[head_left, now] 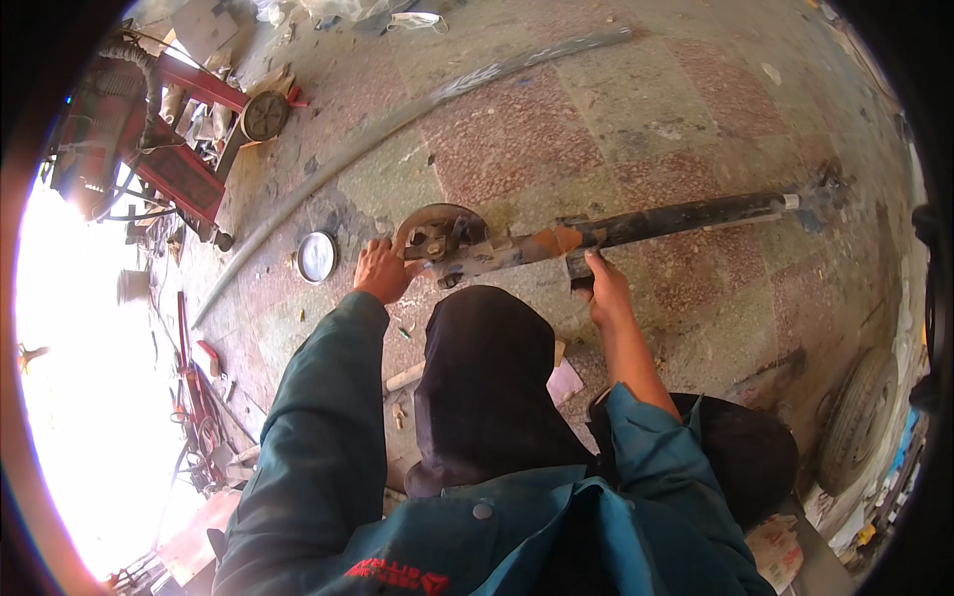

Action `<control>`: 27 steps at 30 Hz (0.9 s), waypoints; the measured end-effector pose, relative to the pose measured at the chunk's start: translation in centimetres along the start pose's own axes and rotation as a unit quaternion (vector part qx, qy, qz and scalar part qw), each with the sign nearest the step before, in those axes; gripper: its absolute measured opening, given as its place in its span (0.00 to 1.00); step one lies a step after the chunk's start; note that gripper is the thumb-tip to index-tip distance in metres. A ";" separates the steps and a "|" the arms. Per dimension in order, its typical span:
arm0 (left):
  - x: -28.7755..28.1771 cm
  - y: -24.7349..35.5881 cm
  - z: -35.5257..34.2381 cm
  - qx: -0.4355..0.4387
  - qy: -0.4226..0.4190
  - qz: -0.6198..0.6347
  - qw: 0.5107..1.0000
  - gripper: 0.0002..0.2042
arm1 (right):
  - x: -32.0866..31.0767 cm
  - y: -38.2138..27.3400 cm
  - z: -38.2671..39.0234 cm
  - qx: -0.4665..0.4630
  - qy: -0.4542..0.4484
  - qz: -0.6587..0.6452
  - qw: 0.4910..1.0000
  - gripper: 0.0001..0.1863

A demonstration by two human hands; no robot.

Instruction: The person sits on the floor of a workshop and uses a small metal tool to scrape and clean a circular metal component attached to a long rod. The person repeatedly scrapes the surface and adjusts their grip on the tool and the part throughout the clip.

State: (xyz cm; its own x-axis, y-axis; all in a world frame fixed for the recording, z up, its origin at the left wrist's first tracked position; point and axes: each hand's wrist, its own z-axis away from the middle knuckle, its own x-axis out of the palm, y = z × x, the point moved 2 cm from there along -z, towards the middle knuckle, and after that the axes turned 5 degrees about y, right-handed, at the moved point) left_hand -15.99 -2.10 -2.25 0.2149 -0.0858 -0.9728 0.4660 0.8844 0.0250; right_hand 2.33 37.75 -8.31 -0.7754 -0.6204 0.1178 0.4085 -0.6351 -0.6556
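Observation:
A long, dirty metal axle (676,216) lies across the floor in front of me, with a dark tube to the right and a rusty orange patch near its middle. At its left end are a hub and a curved brown plate (437,216). My left hand (382,270) grips this end, its fingers curled at the hub. Just short of the rusty patch, my right hand (608,288) is closed around a dark block (578,266) at the axle's near side. Whether the block is fixed to the axle, I cannot tell.
Beyond the axle a long grey pipe (397,121) runs diagonally. A round metal dish (317,257) sits left of my left hand. A red wheeled machine (189,179) stands far left, with tools (194,397) below it. A tyre (859,422) leans at the right.

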 end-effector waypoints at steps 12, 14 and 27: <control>0.4 -0.2 0.2 -0.002 0.012 0.000 1.000 0.44 | -0.1 0.1 -0.2 0.008 -0.013 0.012 1.000 0.36; 0.4 0.0 0.2 -0.004 0.013 0.000 1.000 0.43 | -0.2 0.3 -0.4 0.005 0.003 0.014 1.000 0.36; 1.0 -0.4 0.6 -0.005 0.035 0.014 0.999 0.38 | 0.3 -0.4 0.1 0.022 0.006 0.029 0.999 0.42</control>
State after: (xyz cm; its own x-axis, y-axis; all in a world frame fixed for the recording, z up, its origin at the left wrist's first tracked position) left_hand -15.44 -2.87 -3.06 0.1673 -0.0302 -0.9854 0.4518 0.8908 0.0494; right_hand 1.98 37.81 -7.91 -0.7558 -0.6509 0.0710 0.4735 -0.6182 -0.6274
